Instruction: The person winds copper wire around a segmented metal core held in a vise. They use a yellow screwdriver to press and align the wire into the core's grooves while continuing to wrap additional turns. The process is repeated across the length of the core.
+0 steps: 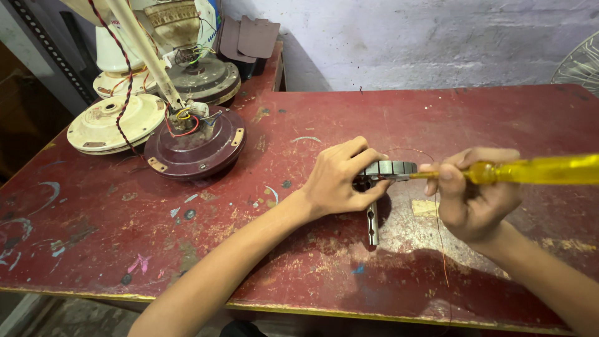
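A person's 2 bare hands work over a small slotted metal core, a grey ring of stacked plates on a steel shaft, near the right half of a worn red tabletop. The left hand is closed around the core's left side, fingers curled over its top and thumb beneath, holding it just above the surface with the shaft pointing toward the front edge. The right hand grips a screwdriver with a clear yellow handle, its tip meeting the right side of the core. A thin copper wire trails from the work down toward the front edge, beside a small pale patch on the paint.

At the back left corner of the tabletop stand 4 fan motor housings: a maroon one nearest the hands, with red, yellow and black wires at its hub, a cream one to its left, and 2 more behind. Part of a wire fan guard shows at the back right corner.
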